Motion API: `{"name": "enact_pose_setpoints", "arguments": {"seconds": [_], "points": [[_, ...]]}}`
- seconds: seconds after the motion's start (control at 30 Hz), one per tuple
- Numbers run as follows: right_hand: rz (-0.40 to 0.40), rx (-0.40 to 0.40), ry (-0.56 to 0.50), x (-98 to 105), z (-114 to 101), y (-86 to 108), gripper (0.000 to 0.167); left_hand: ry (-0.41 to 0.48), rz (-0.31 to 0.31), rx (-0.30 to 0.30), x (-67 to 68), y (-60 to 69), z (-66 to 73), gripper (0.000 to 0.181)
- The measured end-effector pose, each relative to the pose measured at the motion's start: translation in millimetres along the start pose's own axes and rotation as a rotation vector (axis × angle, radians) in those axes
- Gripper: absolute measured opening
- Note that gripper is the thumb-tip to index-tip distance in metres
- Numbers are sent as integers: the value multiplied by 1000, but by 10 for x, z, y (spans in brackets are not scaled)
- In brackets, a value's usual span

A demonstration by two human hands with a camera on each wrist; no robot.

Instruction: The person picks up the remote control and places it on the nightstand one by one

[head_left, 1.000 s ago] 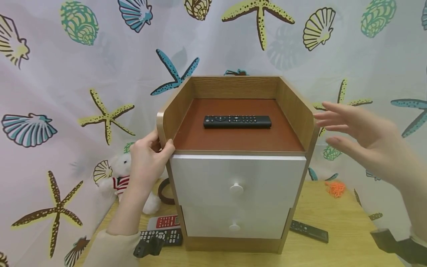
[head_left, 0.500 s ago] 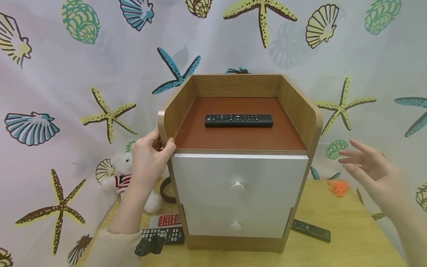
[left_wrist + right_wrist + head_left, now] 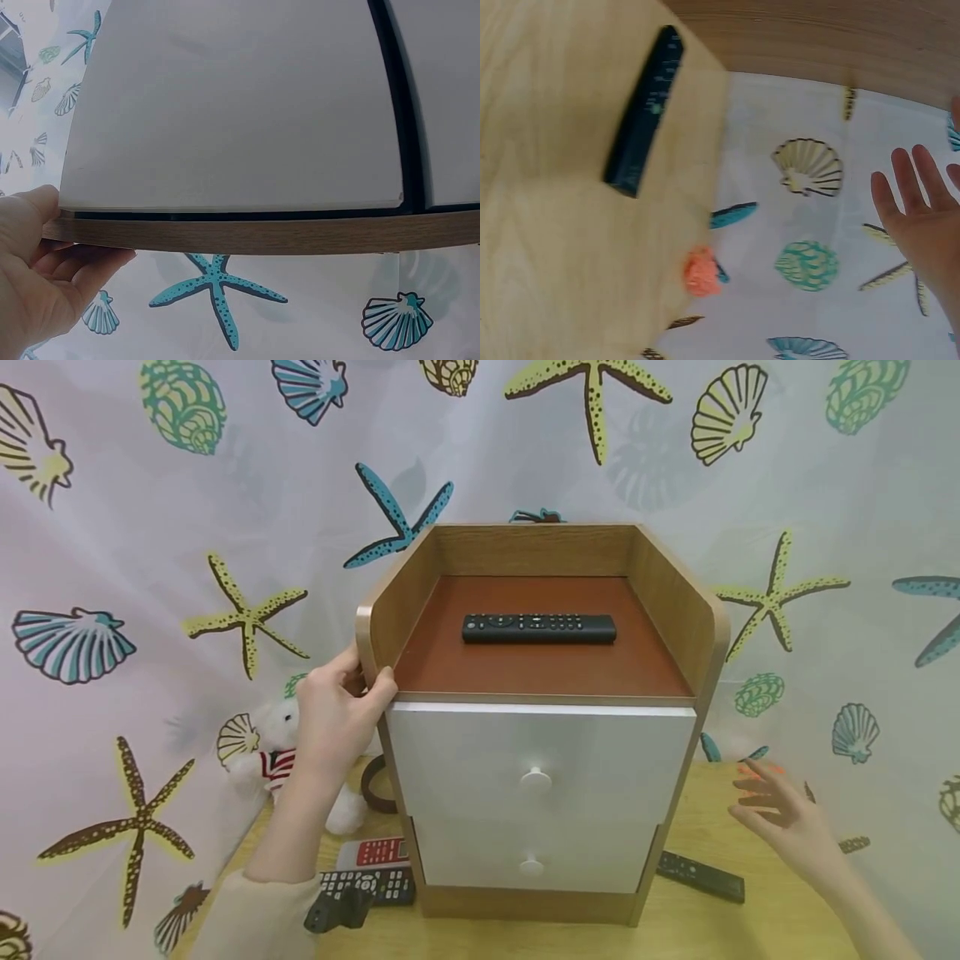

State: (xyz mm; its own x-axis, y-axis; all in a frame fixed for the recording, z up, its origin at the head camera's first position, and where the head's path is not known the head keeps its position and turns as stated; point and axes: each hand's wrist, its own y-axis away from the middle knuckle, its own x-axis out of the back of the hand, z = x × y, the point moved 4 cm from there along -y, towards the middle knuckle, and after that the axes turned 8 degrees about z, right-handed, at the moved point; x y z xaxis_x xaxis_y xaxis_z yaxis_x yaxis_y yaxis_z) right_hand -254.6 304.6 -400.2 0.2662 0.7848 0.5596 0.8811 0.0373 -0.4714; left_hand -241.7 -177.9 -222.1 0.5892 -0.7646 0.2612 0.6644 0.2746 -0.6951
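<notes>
A small wood-trimmed cabinet [image 3: 525,906] with two white drawers, each with a round white knob, stands upright. My left hand [image 3: 337,714] grips the front edge of its left side panel, thumb in front and fingers curled behind; the left wrist view shows this hand [image 3: 45,270] at the wooden edge too. A black remote control [image 3: 538,628] lies across the reddish-brown top. To the right of the cabinet, my right hand [image 3: 787,822] hovers apart from it, holding nothing, and its fingers [image 3: 911,180] look relaxed. Both drawers appear closed.
Right of the cabinet lies another black remote [image 3: 701,877], with an orange tangle [image 3: 701,271] farther back. On the left are a dark remote [image 3: 386,887], a red-and-grey calculator-like device [image 3: 378,853], a dark ring [image 3: 377,785] and a white plush toy [image 3: 277,727]. A patterned curtain [image 3: 525,443] hangs behind.
My right hand has dropped from beside the cabinet's upper right panel to lower over the table, first outward, then slightly back left. The left hand keeps its grip.
</notes>
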Motion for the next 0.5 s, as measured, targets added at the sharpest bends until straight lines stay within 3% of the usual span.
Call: {"name": "enact_pose_setpoints", "arguments": {"seconds": [0.17,0.37,0.5], "points": [[-126,-110,19,-241,246,63,73,12,7,-4,5,2,1,18],[-135,-138,37,-474,484,190,74,30,3,-11,-4,2,13,19],[-112,-85,71,-618,623,265,74,31,1,-10,-12,13,5,18]]}}
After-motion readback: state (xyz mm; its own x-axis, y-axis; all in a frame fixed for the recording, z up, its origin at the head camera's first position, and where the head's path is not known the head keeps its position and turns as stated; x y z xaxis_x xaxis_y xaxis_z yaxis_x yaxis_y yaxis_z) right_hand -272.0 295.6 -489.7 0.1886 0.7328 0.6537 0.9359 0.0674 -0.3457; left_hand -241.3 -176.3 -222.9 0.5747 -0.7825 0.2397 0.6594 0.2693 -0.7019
